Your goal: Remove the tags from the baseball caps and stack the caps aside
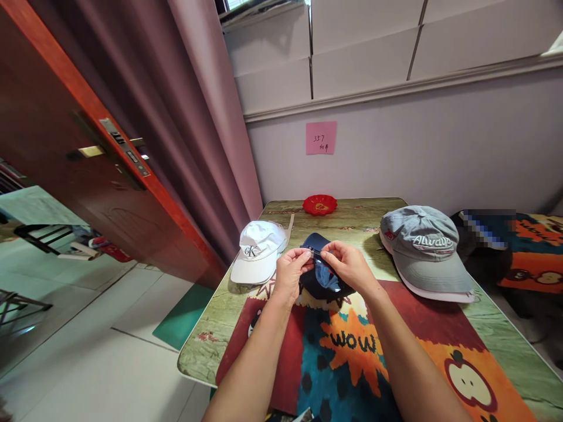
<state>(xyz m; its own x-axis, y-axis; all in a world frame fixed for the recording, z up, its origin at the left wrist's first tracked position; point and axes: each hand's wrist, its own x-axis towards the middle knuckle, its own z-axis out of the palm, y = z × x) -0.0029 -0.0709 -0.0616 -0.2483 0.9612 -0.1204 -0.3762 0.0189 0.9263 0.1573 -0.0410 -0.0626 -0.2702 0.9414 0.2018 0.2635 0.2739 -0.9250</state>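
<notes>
A dark blue cap lies at the middle of the table, its inside partly showing. Over its near part, my left hand and my right hand pinch its strap from either side, fingertips close together. Exactly how the strap ends meet is too small to tell. A white cap with "CK"-like lettering rests to the left of my left hand. On the right stands a grey cap with "Always" lettering, apart from my right hand.
A red scalloped dish sits at the table's back edge, below a pink note on the wall. A colourful mat covers the near table. At the left are a curtain and a wooden door.
</notes>
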